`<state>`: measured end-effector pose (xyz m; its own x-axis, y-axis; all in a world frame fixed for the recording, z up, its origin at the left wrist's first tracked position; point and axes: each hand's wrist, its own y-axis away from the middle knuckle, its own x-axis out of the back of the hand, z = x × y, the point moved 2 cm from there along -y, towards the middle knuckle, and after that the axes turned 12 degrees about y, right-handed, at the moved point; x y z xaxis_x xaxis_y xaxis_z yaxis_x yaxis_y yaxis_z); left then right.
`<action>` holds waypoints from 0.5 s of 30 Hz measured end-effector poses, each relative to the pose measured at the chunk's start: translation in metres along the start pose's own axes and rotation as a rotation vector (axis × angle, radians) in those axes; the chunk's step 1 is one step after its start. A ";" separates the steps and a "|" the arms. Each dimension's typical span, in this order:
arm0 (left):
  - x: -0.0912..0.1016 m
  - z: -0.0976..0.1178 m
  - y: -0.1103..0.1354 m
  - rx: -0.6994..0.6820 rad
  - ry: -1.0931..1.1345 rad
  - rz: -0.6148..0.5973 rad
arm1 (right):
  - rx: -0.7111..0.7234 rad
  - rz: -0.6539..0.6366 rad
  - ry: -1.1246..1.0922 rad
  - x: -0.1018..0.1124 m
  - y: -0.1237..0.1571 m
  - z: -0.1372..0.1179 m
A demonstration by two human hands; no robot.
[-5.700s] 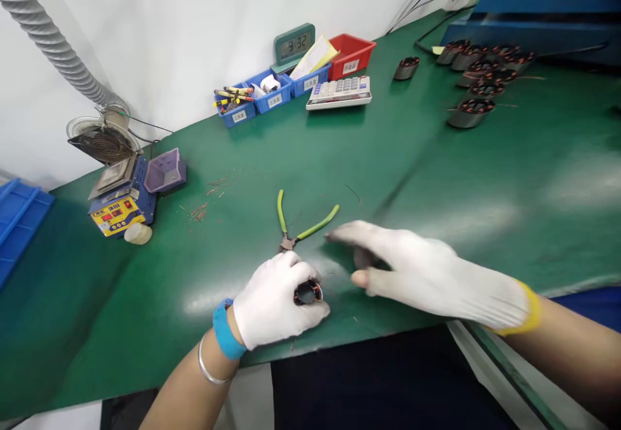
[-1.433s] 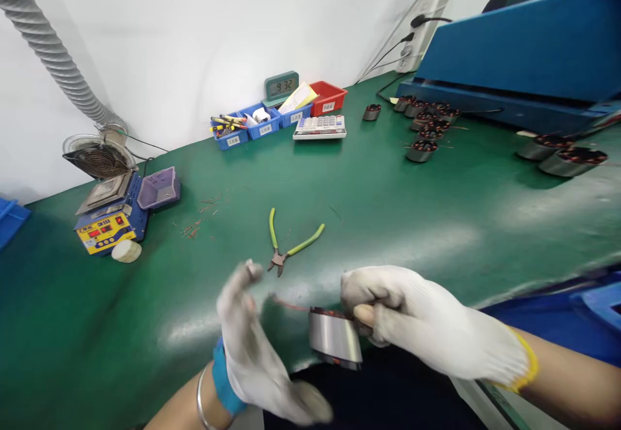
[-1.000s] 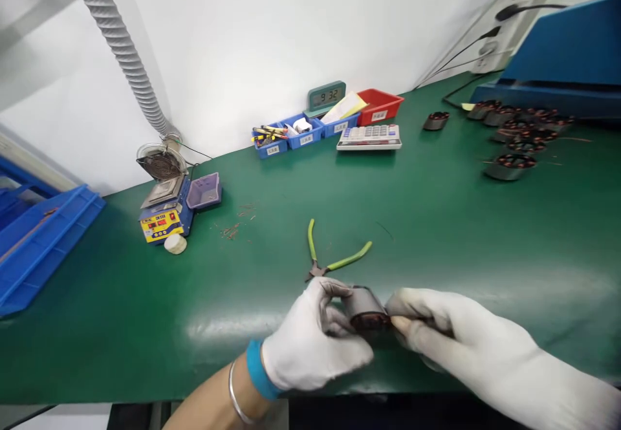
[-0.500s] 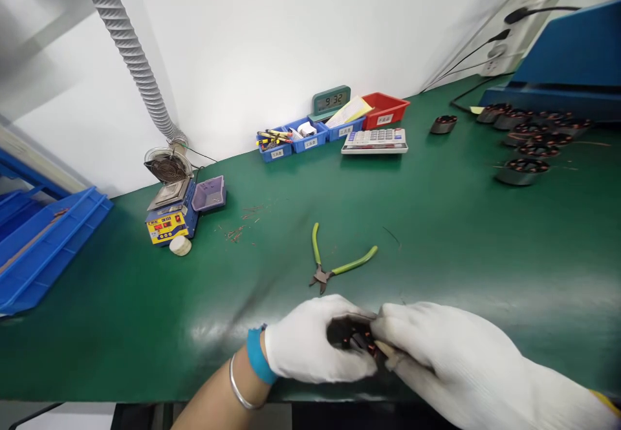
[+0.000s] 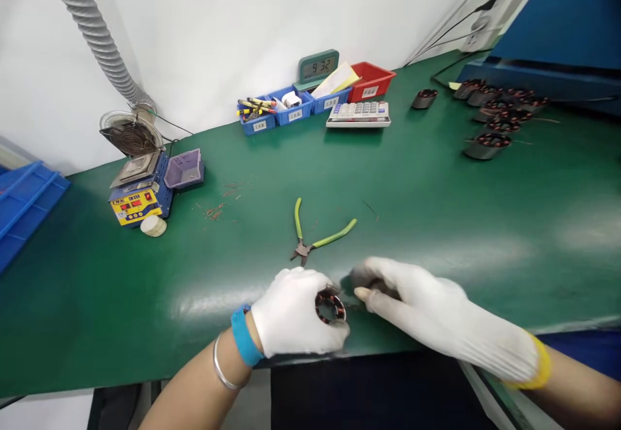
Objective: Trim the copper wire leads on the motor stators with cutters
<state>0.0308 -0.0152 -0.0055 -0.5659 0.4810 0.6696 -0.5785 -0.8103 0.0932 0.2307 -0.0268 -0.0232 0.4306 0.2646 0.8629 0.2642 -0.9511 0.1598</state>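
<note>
With the wound ring (image 5: 340, 307) as the clock's centre and twelve o'clock pointing away from the person, the gloved left hand (image 5: 294, 317) comes in from nine o'clock, fingers and thumb curled firmly round the ring's outer wall. The ring sits near the close edge of the green worktop (image 5: 436, 210), its hole facing up and copper windings showing inside; whether it touches the surface is hidden. At three o'clock, just beside it, is the gloved right hand (image 5: 427, 307), fingers bent toward the thumb; the fingertips are blurred, so I cannot tell how far they are parted or whether they grip anything. Green-handled pliers (image 5: 301, 249) lie at eleven o'clock, near the left hand, handles spread away from the person. Copper clippings (image 5: 213, 213) lie between ten and eleven, with a blue-and-yellow heating unit (image 5: 136, 205) farther out at ten, a purple tray (image 5: 185, 172) against its right side. Toward twelve, near the wall, stand a calculator (image 5: 359, 113) and a digital clock (image 5: 317, 66) reading 9:32. A lone wound core (image 5: 424, 101) stands at one o'clock, and a cluster of similar cores (image 5: 488, 150) between one and two.
</note>
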 end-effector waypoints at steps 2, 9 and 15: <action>0.002 0.000 0.000 0.026 0.018 0.012 | 0.242 0.342 0.271 0.007 0.005 -0.003; 0.001 0.004 -0.003 0.061 -0.028 0.062 | 0.653 0.517 0.760 -0.018 0.011 -0.033; 0.018 -0.005 0.000 0.131 -0.146 0.111 | 0.637 0.557 0.906 0.010 -0.019 0.009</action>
<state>0.0176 -0.0049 0.0031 -0.5254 0.3403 0.7798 -0.4302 -0.8970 0.1015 0.2380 -0.0047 -0.0222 -0.0659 -0.5976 0.7991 0.7182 -0.5844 -0.3778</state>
